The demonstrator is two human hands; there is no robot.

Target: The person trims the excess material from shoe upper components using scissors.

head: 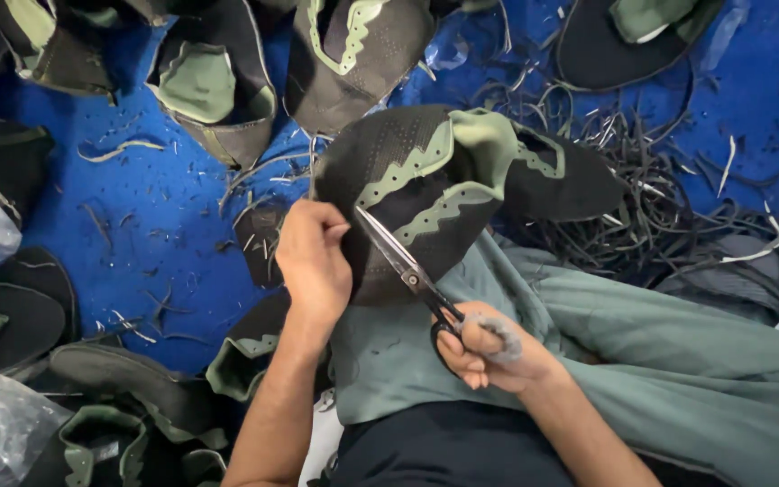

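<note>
Scissors clenched in our right hand, blades on the shoe upper our left hand grips. Trimmed scraps litter the floor; we judge several uppers remain.

Bright, even overhead light, soft shadows, slight motion blur, mild edge distortion.

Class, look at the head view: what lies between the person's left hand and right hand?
In the head view, the scissors span the gap between left hand and right hand, blades over the black-and-green shoe upper.

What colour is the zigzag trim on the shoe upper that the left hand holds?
Light green, on the black perforated shoe upper in the left hand; seen in the head view.
</note>
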